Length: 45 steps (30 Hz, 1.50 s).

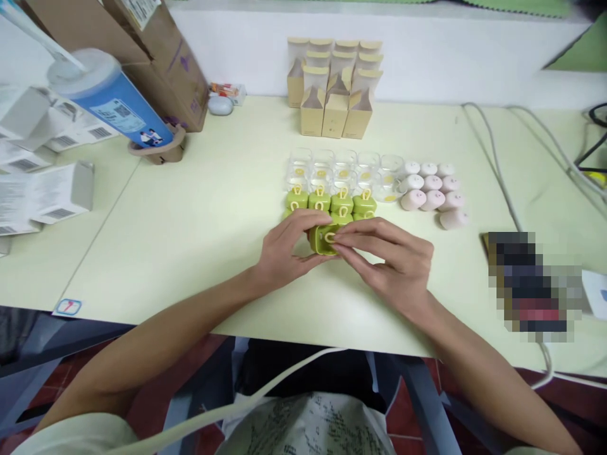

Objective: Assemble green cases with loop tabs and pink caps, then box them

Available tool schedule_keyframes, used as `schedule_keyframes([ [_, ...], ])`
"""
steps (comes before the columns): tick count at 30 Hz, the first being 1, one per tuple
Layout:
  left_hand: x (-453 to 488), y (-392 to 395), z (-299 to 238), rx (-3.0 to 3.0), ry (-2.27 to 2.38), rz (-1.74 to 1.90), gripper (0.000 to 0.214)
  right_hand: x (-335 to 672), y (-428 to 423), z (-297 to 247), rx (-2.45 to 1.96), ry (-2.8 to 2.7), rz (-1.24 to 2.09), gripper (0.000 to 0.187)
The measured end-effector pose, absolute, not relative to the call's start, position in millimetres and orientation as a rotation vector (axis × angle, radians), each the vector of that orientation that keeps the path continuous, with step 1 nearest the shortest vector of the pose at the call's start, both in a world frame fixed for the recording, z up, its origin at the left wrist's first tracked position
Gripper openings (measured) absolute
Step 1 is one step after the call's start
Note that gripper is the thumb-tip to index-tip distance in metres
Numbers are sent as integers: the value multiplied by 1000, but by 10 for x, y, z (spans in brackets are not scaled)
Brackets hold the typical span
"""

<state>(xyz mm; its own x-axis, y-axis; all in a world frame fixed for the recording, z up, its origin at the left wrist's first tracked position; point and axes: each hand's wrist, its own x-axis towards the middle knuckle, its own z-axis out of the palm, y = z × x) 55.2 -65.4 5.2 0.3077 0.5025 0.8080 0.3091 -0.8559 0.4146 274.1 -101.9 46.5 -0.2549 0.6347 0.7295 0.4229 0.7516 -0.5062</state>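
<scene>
Above the table's near side, my left hand (283, 253) grips a small hollow green plastic cap (315, 242) between thumb and fingers, its open side turned up towards me. My right hand (396, 262) pinches a pale yellow loop (329, 237) at the cap's opening; the fingertips partly cover it. Just beyond my hands stand several similar green caps (342, 202) with yellow loops on top, the nearest ones partly hidden by my fingers. Behind these are rows of clear plastic cups (323, 161) with yellow spots in them. Several white-pink rounded pieces (432, 183) sit to their right.
Open small cardboard boxes (336, 114) stand at the wall. Left are a blue canister (126, 107) in a cardboard holder, a large carton (175, 76) and white boxes (57, 189). A pixelated object (528, 281) and a cable (496, 158) lie at right.
</scene>
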Motion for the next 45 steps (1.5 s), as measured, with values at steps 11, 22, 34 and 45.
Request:
schedule_keyframes([
  [11, 564, -646, 90, 2464, 594, 1624, 53, 2805, -978, 414, -597, -2168, -164, 24],
  [22, 539, -690, 105, 2435, 537, 1478, 52, 2910, -949, 438, -454, -2362, -163, 18],
  [34, 593, -671, 180, 2532, 785, 1643, 41, 2736, -1045, 498, -1002, -1472, 1244, 44],
  [45, 636, -727, 183, 2596, 670, 1684, 37, 2652, -1044, 370, -944, -1479, 1302, 28],
])
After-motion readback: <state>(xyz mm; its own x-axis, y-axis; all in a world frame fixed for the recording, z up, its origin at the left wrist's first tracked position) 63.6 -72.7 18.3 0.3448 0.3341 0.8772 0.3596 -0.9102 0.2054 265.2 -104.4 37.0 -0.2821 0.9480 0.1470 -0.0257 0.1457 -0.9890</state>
